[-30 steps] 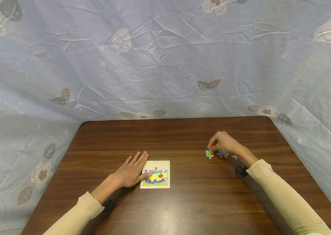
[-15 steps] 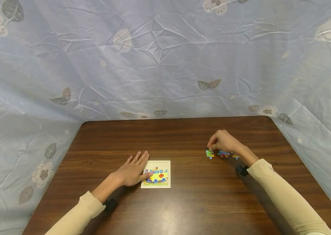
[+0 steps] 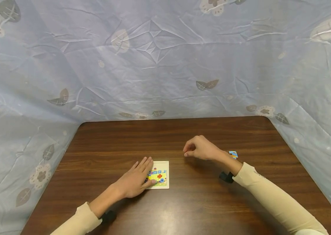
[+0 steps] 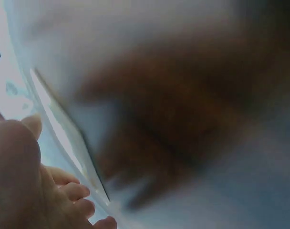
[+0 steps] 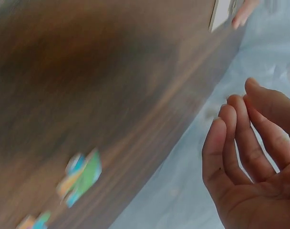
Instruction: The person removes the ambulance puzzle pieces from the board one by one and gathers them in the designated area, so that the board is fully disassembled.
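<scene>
An ambulance jigsaw puzzle in a pale square frame lies flat left of the table's middle. My left hand rests across its left side, fingers extended and thumb over the lower part of the picture; the hand covers that side. In the left wrist view, the frame is a thin pale slab beside blurred fingers. My right hand hovers right of the frame, fingers loosely bent, and the right wrist view shows nothing between thumb and fingertips. Behind it on the table are a green, orange and blue puzzle piece and another piece.
A puzzle piece shows beyond the right forearm, which hides part of the row. Dark brown wood-grain tabletop surrounds everything, with pale blue patterned curtain rising behind its far edge and along both sides.
My right hand has left the row of pieces and moved left toward the puzzle frame. My left hand has shifted slightly right over the frame, its thumb now lower on the picture.
</scene>
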`<control>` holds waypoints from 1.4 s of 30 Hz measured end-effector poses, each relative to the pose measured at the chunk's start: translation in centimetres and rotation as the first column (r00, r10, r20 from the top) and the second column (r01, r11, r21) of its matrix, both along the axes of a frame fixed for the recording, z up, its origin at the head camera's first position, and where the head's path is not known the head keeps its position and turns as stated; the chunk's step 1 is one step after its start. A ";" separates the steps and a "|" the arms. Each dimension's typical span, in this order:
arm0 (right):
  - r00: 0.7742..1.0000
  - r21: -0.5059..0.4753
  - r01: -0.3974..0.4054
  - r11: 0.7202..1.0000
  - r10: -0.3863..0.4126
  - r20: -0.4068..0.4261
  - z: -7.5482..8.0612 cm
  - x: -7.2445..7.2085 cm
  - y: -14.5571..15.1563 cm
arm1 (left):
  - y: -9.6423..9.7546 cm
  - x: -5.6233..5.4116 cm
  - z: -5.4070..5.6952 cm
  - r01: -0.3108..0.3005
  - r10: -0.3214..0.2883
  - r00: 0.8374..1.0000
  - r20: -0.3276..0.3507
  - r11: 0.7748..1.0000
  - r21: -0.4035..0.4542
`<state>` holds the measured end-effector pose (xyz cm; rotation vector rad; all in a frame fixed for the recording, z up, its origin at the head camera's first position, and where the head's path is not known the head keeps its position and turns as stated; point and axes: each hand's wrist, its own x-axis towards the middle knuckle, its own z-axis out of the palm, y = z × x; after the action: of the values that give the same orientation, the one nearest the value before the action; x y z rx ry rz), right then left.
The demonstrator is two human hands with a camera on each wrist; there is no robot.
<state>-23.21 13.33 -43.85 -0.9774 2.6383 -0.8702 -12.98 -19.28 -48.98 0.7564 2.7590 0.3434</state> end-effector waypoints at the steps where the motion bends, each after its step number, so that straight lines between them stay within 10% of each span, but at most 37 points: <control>1: 1.000 0.002 -0.012 1.000 0.012 0.007 0.0 0.3 -0.6 | 0.1 0.3 -0.1 0.001 -0.001 1.000 -0.005 1.000 -0.005; 19: 0.983 0.083 -0.176 0.981 0.172 0.063 -3.4 3.7 -8.0 | 1.7 1.4 -1.1 0.027 -0.030 0.997 -0.074 0.999 -0.041; 42: 0.995 0.169 -0.096 0.981 0.087 0.057 -3.7 4.7 -9.9 | 2.9 1.8 -1.2 -0.031 0.023 0.998 -0.063 0.990 -0.137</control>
<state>-18.52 3.43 -47.50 -1.0100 2.5537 -0.6259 -11.17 -16.37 -50.22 0.7066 2.8172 0.1353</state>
